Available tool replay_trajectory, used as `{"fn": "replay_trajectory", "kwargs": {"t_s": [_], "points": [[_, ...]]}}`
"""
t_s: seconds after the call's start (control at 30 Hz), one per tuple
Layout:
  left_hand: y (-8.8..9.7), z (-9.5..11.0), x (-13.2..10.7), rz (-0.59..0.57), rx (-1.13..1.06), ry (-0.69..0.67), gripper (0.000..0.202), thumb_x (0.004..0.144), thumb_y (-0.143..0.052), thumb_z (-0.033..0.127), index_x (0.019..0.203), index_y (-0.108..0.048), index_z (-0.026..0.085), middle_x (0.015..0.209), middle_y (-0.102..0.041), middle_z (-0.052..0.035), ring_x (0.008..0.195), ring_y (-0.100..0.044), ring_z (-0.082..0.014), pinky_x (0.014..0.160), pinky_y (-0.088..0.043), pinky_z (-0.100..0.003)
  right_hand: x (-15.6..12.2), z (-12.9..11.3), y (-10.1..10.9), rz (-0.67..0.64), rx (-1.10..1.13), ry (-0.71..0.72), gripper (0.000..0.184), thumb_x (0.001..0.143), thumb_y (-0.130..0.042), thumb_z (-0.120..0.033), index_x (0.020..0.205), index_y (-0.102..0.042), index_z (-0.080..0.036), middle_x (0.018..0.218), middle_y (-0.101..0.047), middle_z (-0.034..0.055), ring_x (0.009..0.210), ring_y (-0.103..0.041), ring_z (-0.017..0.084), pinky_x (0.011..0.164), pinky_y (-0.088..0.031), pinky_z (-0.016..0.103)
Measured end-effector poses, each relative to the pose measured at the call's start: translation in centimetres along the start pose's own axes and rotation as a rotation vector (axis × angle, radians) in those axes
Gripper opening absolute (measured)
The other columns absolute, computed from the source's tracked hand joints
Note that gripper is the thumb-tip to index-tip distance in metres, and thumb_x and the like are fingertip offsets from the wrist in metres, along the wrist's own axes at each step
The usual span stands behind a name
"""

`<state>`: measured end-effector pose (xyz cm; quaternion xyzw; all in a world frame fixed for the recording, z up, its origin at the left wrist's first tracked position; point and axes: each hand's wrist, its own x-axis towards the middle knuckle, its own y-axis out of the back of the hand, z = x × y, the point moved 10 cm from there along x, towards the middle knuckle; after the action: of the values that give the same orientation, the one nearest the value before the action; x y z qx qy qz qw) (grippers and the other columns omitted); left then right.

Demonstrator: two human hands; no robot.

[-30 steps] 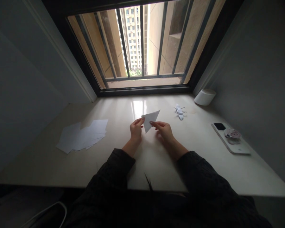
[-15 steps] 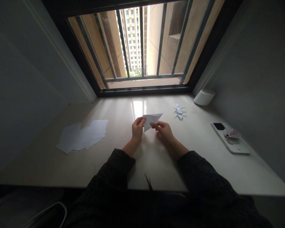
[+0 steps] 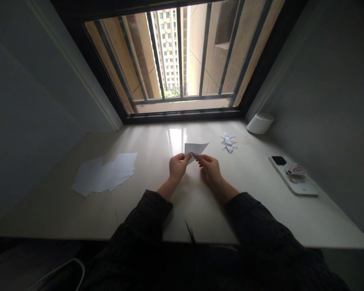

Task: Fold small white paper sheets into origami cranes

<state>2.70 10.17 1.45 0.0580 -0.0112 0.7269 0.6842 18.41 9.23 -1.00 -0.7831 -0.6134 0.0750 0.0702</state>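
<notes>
A white sheet of paper (image 3: 196, 148), folded to a triangle, is held up above the pale tabletop (image 3: 200, 218). My left hand (image 3: 178, 165) pinches it along the lower left edge, thumb on the near face. From the other side my right hand (image 3: 209, 165) grips the lower edge between thumb and fingers. Both thumb tips almost meet at the middle of that edge. The fingers behind the paper are partly hidden. Beyond my right hand lie small folded paper figures (image 3: 229, 142) that look like cranes.
Loose white paper sheets (image 3: 103, 173) overlap at the left. On the right lies a white phone (image 3: 294, 178) with a round grip on its back. A white cylindrical object (image 3: 260, 123) stands by the right wall, below the barred window (image 3: 182, 115).
My left thumb has slid down and right along the paper, closer to my right thumb. The paper has tilted slightly, with more of its upper left corner showing.
</notes>
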Motion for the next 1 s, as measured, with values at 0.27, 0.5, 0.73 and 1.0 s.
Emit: {"fn": "replay_trajectory", "kwargs": {"t_s": [0.27, 0.5, 0.73, 1.0], "points": [[-0.6, -0.3, -0.2, -0.014, 0.000, 0.032, 0.040, 0.069, -0.067, 0.055, 0.068, -0.071, 0.015, 0.064, -0.065, -0.0025, 0.058, -0.055, -0.0134, 0.053, -0.037, -0.023, 2.2, -1.1, 3.7, 0.138, 0.013, 0.035, 0.035, 0.058, -0.077, -0.051, 0.066, -0.070, -0.017, 0.066, -0.065, 0.0047, 0.056, -0.053, 0.014, 0.049, -0.041, 0.028], [-0.2, -0.3, -0.3, 0.010, 0.008, 0.047, 0.038, 0.067, -0.069, 0.054, 0.063, -0.069, 0.016, 0.062, -0.064, -0.0023, 0.062, -0.056, -0.0153, 0.052, -0.037, -0.023, 2.9, -2.2, 5.6, 0.198, 0.026, 0.093, 0.030, 0.058, -0.078, -0.047, 0.067, -0.071, -0.019, 0.065, -0.065, 0.0030, 0.057, -0.054, 0.013, 0.050, -0.041, 0.027], [-0.1, 0.0, -0.3, 0.018, 0.012, 0.052, 0.036, 0.065, -0.071, 0.053, 0.060, -0.067, 0.017, 0.060, -0.062, -0.0017, 0.065, -0.057, -0.0168, 0.054, -0.039, -0.024, 2.4, -3.1, 6.0, 0.244, 0.002, 0.181, 0.027, 0.061, -0.076, -0.045, 0.061, -0.068, -0.019, 0.063, -0.065, 0.0028, 0.055, -0.052, 0.013, 0.052, -0.040, 0.028], [-0.3, 0.0, -0.4, 0.012, 0.019, 0.057, 0.039, 0.063, -0.071, 0.054, 0.056, -0.063, 0.016, 0.057, -0.058, -0.0010, 0.063, -0.054, -0.0151, 0.053, -0.037, -0.023, 2.0, -2.2, 6.2, 0.301, 0.060, 0.158, 0.029, 0.064, -0.074, -0.047, 0.060, -0.067, -0.018, 0.055, -0.060, 0.0015, 0.050, -0.048, 0.012, 0.047, -0.035, 0.026]]}}
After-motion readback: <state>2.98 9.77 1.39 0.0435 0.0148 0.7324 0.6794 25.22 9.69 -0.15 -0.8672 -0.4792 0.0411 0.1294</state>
